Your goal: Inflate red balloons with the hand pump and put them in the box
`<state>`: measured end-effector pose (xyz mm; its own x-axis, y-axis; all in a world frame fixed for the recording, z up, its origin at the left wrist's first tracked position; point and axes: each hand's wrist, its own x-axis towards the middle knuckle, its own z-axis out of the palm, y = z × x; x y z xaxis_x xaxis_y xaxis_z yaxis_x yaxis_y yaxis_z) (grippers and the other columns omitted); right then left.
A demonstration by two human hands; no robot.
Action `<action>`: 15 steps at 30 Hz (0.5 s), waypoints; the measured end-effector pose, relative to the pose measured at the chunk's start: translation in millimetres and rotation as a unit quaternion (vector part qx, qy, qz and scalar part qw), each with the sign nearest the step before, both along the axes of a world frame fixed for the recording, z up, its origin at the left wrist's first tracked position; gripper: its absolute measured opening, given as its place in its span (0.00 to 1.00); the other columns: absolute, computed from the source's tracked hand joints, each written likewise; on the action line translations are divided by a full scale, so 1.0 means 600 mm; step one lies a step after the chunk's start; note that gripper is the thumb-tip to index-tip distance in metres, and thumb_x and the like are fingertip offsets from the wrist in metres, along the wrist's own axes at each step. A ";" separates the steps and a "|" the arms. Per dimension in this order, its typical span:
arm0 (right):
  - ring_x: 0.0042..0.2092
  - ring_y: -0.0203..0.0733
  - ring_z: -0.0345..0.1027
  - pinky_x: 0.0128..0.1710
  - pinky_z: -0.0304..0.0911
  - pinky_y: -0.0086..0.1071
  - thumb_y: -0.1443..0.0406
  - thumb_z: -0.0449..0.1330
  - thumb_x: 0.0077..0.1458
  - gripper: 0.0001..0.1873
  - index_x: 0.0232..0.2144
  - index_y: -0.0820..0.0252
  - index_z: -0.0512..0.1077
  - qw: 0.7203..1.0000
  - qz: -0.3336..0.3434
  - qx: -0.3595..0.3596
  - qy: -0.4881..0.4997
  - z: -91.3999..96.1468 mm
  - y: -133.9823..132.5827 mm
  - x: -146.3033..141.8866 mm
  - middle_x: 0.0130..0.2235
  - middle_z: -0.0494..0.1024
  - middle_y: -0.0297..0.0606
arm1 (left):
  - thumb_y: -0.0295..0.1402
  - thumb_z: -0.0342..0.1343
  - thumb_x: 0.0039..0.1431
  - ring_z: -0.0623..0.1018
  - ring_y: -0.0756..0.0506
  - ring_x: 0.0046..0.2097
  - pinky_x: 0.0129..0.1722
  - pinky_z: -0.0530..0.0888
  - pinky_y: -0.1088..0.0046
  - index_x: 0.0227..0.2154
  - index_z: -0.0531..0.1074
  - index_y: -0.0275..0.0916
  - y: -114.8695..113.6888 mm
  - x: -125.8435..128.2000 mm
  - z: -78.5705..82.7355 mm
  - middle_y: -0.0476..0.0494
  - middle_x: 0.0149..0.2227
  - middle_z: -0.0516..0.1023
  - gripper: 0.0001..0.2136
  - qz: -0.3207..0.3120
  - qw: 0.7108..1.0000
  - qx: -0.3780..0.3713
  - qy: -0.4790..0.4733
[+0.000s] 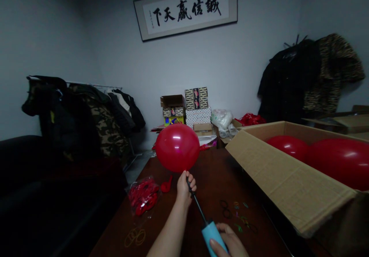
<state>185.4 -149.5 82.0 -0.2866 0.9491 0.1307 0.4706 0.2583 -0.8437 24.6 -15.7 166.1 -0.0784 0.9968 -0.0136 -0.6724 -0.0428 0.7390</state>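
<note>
A round, inflated red balloon [177,148] stands above the wooden table. My left hand [184,187] is closed around its neck and the black end of a hand balloon pump. The pump's thin metal rod shows between that end and its light blue barrel [212,237]. Low in the picture, my right hand [229,239] grips the barrel, with the thumb across it. Left of my left hand lie a limp red balloon [166,186] and a clear bag of red balloons [143,195].
An open cardboard box [288,176] holding inflated red balloons [337,159] stands on the right. Tan rubber bands [135,237] lie front left, coloured bands [243,221] right. Stacked boxes [196,99] stand at the back; a dark sofa [57,195] fills the left.
</note>
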 end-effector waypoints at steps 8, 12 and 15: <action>0.47 0.43 0.65 0.50 0.55 0.34 0.44 0.46 0.54 0.30 0.34 0.61 0.74 0.995 -0.016 -0.039 0.090 0.082 0.050 -0.030 0.44 0.72 0.42 | 0.47 0.58 0.47 0.57 0.56 0.16 0.15 0.54 0.80 0.26 0.56 0.41 -0.028 0.028 -0.005 0.59 0.18 0.58 0.18 -0.045 0.999 -0.014 0.024; 0.43 0.44 0.66 0.47 0.56 0.35 0.42 0.44 0.53 0.32 0.33 0.62 0.73 0.995 -0.013 -0.048 0.081 0.073 0.054 -0.048 0.39 0.73 0.42 | 0.49 0.57 0.47 0.55 0.57 0.14 0.14 0.47 0.81 0.26 0.55 0.42 -0.026 0.022 -0.006 0.60 0.17 0.58 0.19 -0.044 0.997 -0.028 0.052; 0.43 0.46 0.66 0.47 0.56 0.37 0.41 0.43 0.53 0.34 0.34 0.64 0.71 0.996 -0.017 -0.054 0.069 0.061 0.044 -0.053 0.38 0.73 0.44 | 0.49 0.55 0.48 0.54 0.57 0.13 0.12 0.47 0.81 0.25 0.55 0.42 -0.024 0.021 -0.013 0.60 0.16 0.58 0.18 -0.040 0.996 -0.030 0.075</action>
<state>153.5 -122.8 118.4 -0.2400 0.9687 0.0628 0.3560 0.1480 -0.9227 37.0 -30.1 158.3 -0.0040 0.9977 -0.0672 -0.5535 0.0538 0.8311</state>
